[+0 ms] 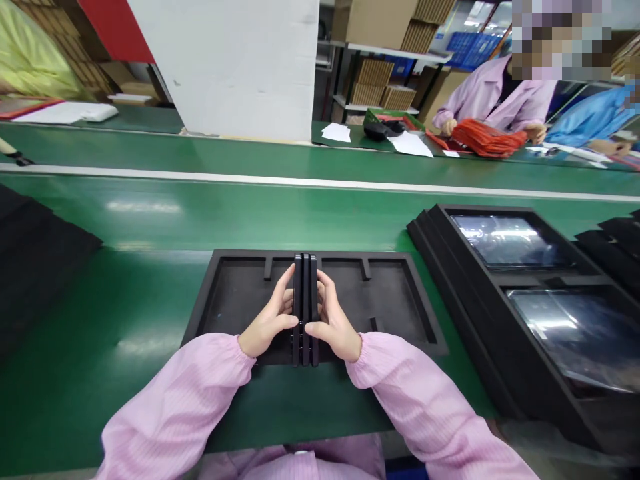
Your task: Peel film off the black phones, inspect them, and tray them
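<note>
Green, smooth and glossy, the long bench (160, 293) runs across in front of us, with a white strip (300, 181) along it parallel to the far edge. Beyond that edge we see a broad white pillar (240, 73), shelves of brown cardboard boxes (375, 27), and a person in a pink coat (480, 93) with hands at a pile of orange-red pouches (487, 139).

Near the middle of the bench's near edge lies a wide black foam tray (390, 255) with a raised rim and short ribs. Over it, our left hand (270, 320) and right hand (335, 323) grasp a set of three thin black slabs (306, 293) from both sides, thumbs at the upper edges. The slabs stand on edge side by side, pointing from near to far; whether they touch the tray's floor we cannot tell.

A band of green separates the tray's far rim from the white strip, and a wider stretch runs left to a dark stack of black sheets (40, 260) at the bench's left end. On the right only a narrow gap parts the tray from a stack of black foam trays (473, 263) bearing two glossy dark panels (575, 327).
</note>
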`<state>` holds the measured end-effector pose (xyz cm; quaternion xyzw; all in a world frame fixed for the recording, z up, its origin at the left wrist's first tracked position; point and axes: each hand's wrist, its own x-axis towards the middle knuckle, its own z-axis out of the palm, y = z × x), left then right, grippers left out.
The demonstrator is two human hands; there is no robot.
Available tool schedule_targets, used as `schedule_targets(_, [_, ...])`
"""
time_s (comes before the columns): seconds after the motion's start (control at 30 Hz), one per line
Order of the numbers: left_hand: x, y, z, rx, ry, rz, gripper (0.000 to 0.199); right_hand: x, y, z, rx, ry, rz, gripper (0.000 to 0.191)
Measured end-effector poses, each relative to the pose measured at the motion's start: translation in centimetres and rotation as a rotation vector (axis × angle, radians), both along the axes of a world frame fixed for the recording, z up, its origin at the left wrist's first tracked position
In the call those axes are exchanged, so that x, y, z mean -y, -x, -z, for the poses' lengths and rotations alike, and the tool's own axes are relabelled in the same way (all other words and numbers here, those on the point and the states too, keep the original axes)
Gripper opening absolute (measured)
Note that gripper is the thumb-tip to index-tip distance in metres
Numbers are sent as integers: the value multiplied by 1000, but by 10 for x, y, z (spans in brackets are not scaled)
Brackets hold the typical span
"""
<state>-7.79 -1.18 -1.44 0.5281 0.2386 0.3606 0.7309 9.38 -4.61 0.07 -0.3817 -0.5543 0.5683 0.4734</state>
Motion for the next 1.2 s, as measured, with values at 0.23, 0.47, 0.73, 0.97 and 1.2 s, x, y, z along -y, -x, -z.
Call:
schedule_targets(0.23, [7,-6,-7,-65,-83,-76,101,3,6,0,-5,-37,97,84])
schedule_targets(0.47, [7,-5,-6,-60,-120,-59,102,4,5,2,-25,-45,78,86])
schedule_targets(0.73, [5,-1,-2,-39,-85,-27,102,2,-1,5,-9,-52,20,88])
schedule_targets(0.97, [4,0,-2,-48,-107,3,109,1,-1,6,-22,-81,28,87])
schedule_targets(1.2, [3,0,-4,-50,-106,9,109,1,1,3,-15,-58,30,90])
